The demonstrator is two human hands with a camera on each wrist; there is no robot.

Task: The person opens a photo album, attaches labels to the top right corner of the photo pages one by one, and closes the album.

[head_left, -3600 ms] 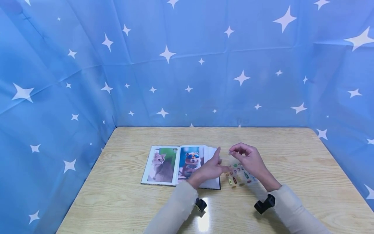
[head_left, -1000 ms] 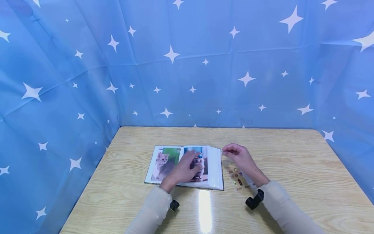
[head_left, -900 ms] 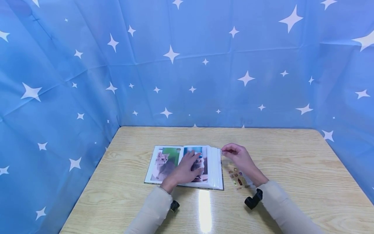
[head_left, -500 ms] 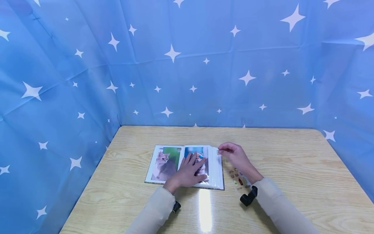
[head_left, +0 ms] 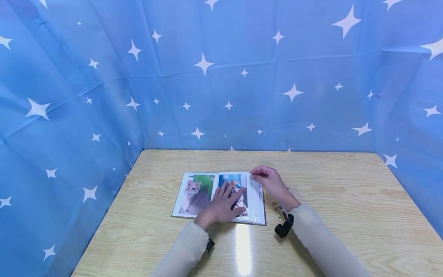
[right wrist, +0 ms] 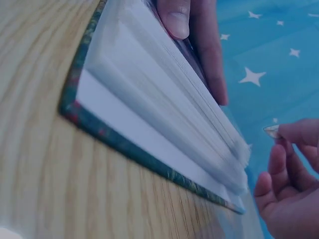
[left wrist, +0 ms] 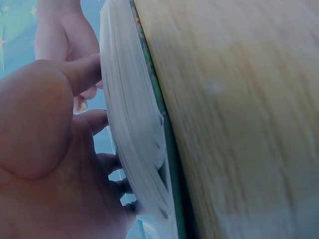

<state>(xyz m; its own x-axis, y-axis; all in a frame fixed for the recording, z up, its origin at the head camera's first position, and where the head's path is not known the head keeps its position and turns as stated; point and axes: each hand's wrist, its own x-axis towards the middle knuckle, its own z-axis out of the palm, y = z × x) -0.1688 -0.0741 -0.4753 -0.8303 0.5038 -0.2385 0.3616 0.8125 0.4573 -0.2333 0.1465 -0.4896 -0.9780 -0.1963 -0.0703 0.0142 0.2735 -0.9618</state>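
Note:
A photo album [head_left: 255,209] lies open on the table, a cat photo [head_left: 195,196] on its left page. My left hand [head_left: 222,204] rests with spread fingers on the right page, partly covering a photo of an animal in sunglasses [head_left: 226,178]. Between thumb and forefinger my right hand [head_left: 270,184] pinches a small clear-edged sticker [right wrist: 271,131], held over the top right of that page. Thick page edges [left wrist: 124,99] show beside my left thumb in the left wrist view. A clear sheet of small food and bottle stickers [head_left: 278,215] lies right of the album, partly hidden by my right forearm.
The wooden table [head_left: 138,238] extends around the album on every side. Behind it hangs a blue curtain [head_left: 242,96] with white stars. Each wrist carries a black camera, such as the right one [head_left: 283,227]. A bright reflection shows near the front.
My left hand has gone from beside the sticker sheet onto the right page, fingers now spread. My right hand has moved left with the sticker, from over the sheet to over the album page.

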